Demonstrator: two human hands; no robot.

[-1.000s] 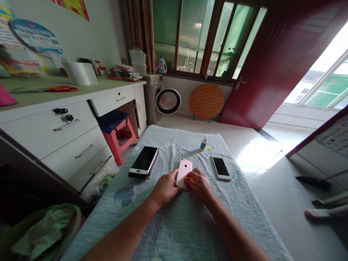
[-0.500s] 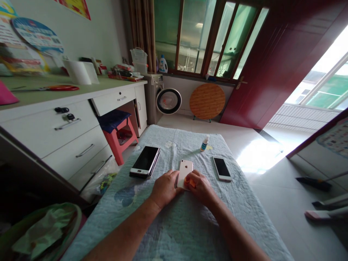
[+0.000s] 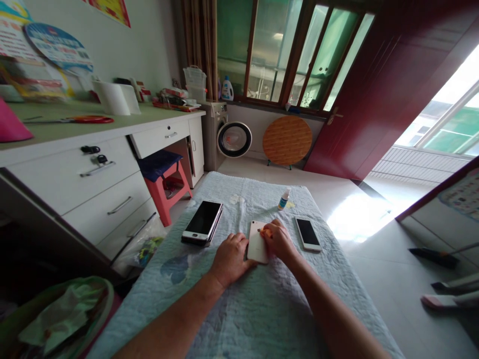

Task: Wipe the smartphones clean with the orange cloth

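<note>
A pale pink smartphone point(image 3: 257, 249) lies back side up on the cloth-covered table. My left hand point(image 3: 231, 257) grips its left and lower edge, fingers along the side and thumb at the bottom corner. In my right hand point(image 3: 279, 239) is a small orange cloth point(image 3: 266, 233), pinched and pressed on the upper right of the phone's back, partly over the logo. Most of the cloth is hidden by the fingers. Beyond them stands a small spray bottle point(image 3: 284, 199). To the right lies a white phone point(image 3: 308, 233), screen up.
A stack of phones point(image 3: 202, 220) lies on the quilted cloth point(image 3: 232, 319) to the left. A waste bin point(image 3: 107, 299) stands at the lower left beside the table. Farther off are a red stool point(image 3: 164, 197), a white desk point(image 3: 101, 192) and a washing machine point(image 3: 216, 117) with its door ajar.
My right hand has slid the orange cloth up the phone's back, from the lower right toward the logo. My left hand stays at the phone's edge. The view has shifted slightly.
</note>
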